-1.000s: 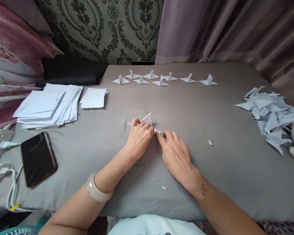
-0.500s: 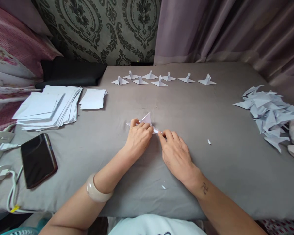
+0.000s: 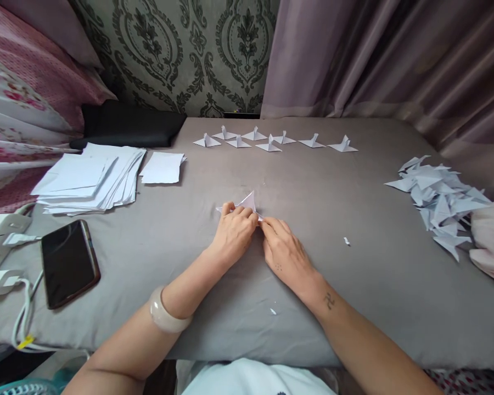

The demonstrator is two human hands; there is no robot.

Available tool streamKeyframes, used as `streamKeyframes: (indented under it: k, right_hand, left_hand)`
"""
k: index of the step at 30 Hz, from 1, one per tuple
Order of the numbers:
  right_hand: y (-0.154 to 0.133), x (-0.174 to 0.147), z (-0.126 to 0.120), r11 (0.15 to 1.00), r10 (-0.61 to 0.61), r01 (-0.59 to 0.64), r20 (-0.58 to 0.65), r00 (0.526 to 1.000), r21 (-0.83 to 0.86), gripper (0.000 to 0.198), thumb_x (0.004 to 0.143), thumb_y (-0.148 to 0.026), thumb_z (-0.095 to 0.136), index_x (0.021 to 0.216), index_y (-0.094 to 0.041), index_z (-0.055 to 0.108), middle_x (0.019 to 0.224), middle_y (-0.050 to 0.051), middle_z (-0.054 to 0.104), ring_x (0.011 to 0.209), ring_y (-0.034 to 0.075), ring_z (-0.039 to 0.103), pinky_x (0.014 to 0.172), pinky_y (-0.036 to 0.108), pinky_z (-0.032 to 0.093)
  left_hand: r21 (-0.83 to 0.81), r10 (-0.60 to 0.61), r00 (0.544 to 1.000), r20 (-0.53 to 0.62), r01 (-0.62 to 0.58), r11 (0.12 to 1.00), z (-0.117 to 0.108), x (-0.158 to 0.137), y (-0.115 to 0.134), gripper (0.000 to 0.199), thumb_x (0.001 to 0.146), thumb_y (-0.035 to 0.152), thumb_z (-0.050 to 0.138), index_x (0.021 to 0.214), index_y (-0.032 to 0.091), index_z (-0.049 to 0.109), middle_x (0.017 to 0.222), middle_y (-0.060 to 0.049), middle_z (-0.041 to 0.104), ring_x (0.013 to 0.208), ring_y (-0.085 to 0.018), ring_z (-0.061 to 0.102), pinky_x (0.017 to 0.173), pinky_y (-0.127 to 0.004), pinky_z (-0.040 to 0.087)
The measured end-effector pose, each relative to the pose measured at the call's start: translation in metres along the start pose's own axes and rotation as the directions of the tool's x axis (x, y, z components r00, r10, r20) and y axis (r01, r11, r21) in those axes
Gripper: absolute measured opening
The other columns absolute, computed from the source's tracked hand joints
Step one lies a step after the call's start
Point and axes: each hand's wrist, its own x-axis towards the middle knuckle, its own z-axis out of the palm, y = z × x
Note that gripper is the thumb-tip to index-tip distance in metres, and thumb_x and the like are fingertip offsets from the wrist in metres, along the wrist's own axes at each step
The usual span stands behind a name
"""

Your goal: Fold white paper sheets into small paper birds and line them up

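Note:
A partly folded white paper piece [image 3: 247,201] lies on the grey cloth in front of me, one pointed flap standing up. My left hand [image 3: 235,230] is closed over its near side, fingers bent and pressing on the paper. From the right, my right hand [image 3: 286,244] pinches the paper's near right corner, its fingertips close beside the left ones. Both hands cover much of the near folds. Farther back, several folded paper cranes [image 3: 270,144] stand in two loose rows with wings spread.
At left are a stack of white paper sheets [image 3: 88,186], a smaller stack of squares [image 3: 162,168], a phone [image 3: 69,263] and a power strip [image 3: 2,236]. A heap of folded paper pieces [image 3: 442,195] lies at right. Paper scraps [image 3: 346,241] dot the cloth.
My right hand has slid left along the paper's edge, closer to my left hand, and its fingers have drawn together. My left hand stays on the paper. The camera view has shifted slightly.

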Motion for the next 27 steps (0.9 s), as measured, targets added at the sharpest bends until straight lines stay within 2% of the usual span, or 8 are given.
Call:
streamKeyframes:
  k: [3,7,10,14,17,20,27]
  right_hand:
    - [-0.004,-0.001,0.003,0.998,0.011,-0.009,0.031,0.999,-0.056,0.033,0.091,-0.009,0.038,0.117,-0.014,0.057,0.113,0.011,0.060,0.099,0.022,0.054,0.083,0.033,0.046]
    - [-0.007,-0.002,0.005,0.996,0.015,-0.012,0.031,0.999,-0.090,0.028,0.092,-0.014,0.040,0.114,-0.014,0.058,0.112,0.012,0.059,0.097,0.023,0.053,0.082,0.034,0.047]
    - [-0.008,-0.002,0.006,0.994,0.022,-0.017,0.044,0.999,-0.108,0.030,0.092,-0.018,0.041,0.118,-0.014,0.056,0.113,0.012,0.058,0.098,0.024,0.052,0.081,0.035,0.046]
    - [-0.010,0.000,0.004,0.990,0.018,-0.010,0.062,0.998,-0.138,0.035,0.092,-0.021,0.041,0.124,-0.016,0.053,0.113,0.011,0.056,0.096,0.024,0.050,0.081,0.037,0.044]
    - [-0.011,0.001,0.002,0.988,0.017,-0.005,0.073,0.997,-0.155,0.038,0.092,-0.022,0.041,0.129,-0.016,0.051,0.111,0.012,0.056,0.096,0.024,0.049,0.082,0.037,0.042]
    - [-0.013,0.001,0.002,0.986,0.021,-0.008,0.079,0.997,-0.167,0.041,0.093,-0.024,0.040,0.132,-0.016,0.048,0.109,0.013,0.055,0.097,0.025,0.047,0.082,0.037,0.040]
    - [-0.017,0.006,0.005,0.983,0.036,-0.023,0.067,0.997,-0.183,0.044,0.093,-0.030,0.042,0.134,-0.016,0.047,0.106,0.013,0.055,0.095,0.026,0.046,0.081,0.039,0.038]
  left_hand:
    - [-0.029,-0.106,0.994,0.007,0.106,0.994,-0.005,-0.008,-0.002,0.020,0.093,0.020,0.043,0.080,0.017,0.058,0.079,-0.005,0.062,0.079,-0.021,0.054,0.079,-0.039,0.029]
    - [-0.067,-0.244,0.970,-0.002,0.243,0.968,-0.009,-0.020,-0.008,0.016,0.091,0.031,0.050,0.086,0.019,0.060,0.099,-0.009,0.062,0.093,-0.025,0.049,0.078,-0.039,0.029]
    - [-0.116,-0.317,0.948,0.005,0.315,0.942,-0.008,-0.023,-0.011,0.017,0.088,0.036,0.055,0.084,0.020,0.062,0.104,-0.008,0.061,0.095,-0.025,0.046,0.078,-0.039,0.029]
    - [-0.145,-0.355,0.935,0.015,0.353,0.924,-0.007,-0.021,-0.011,0.023,0.089,0.039,0.053,0.080,0.020,0.062,0.103,-0.007,0.061,0.095,-0.024,0.046,0.079,-0.038,0.029]
    - [-0.149,-0.377,0.926,0.029,0.376,0.914,-0.007,-0.018,-0.008,0.021,0.091,0.035,0.050,0.083,0.021,0.063,0.101,-0.006,0.062,0.093,-0.023,0.047,0.079,-0.038,0.029]
    - [-0.151,-0.371,0.928,0.033,0.371,0.916,-0.007,-0.017,-0.006,0.017,0.092,0.030,0.048,0.087,0.021,0.062,0.099,-0.005,0.063,0.091,-0.023,0.047,0.078,-0.038,0.028]
    - [-0.133,-0.368,0.928,0.056,0.372,0.919,-0.005,-0.014,-0.006,0.017,0.091,0.027,0.047,0.082,0.020,0.060,0.099,-0.006,0.062,0.092,-0.023,0.047,0.078,-0.038,0.028]
